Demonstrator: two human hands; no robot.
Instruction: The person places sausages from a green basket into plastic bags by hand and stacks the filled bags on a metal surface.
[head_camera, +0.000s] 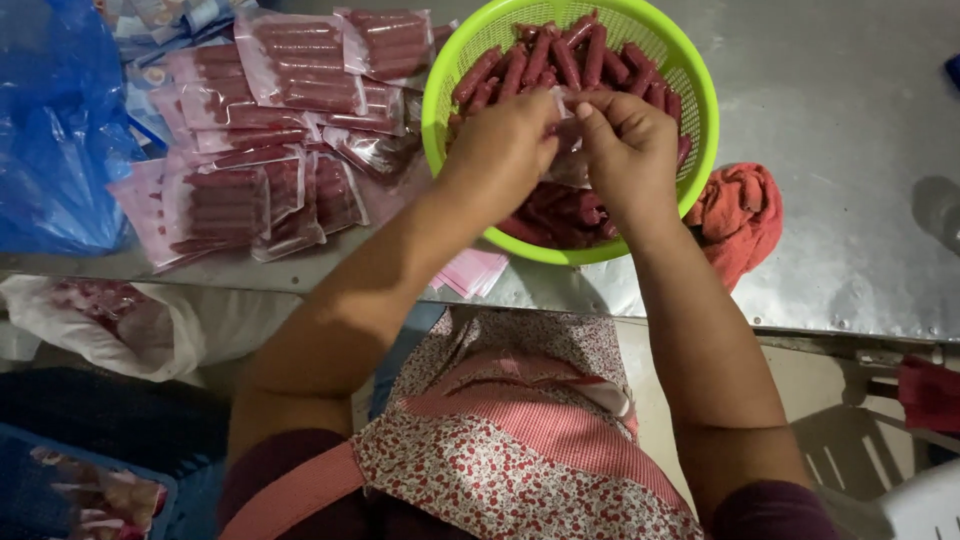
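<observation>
basket (700, 110) top rim cut off, clear bag (568, 130) mostly hidden btwn hands, blue bag (50, 130) cropped left

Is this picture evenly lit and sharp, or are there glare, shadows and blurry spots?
Head view: the metal table shows soft glare at upper right; the left hand and right hand throw a shadow into the green basket; the sausages look sharp, the clear bag between the hands is hard to make out; the area below the table edge is dim.

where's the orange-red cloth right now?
Head view, right side: the orange-red cloth lies crumpled on the metal table, against the lower right rim of the green basket, just right of the right hand.
</observation>
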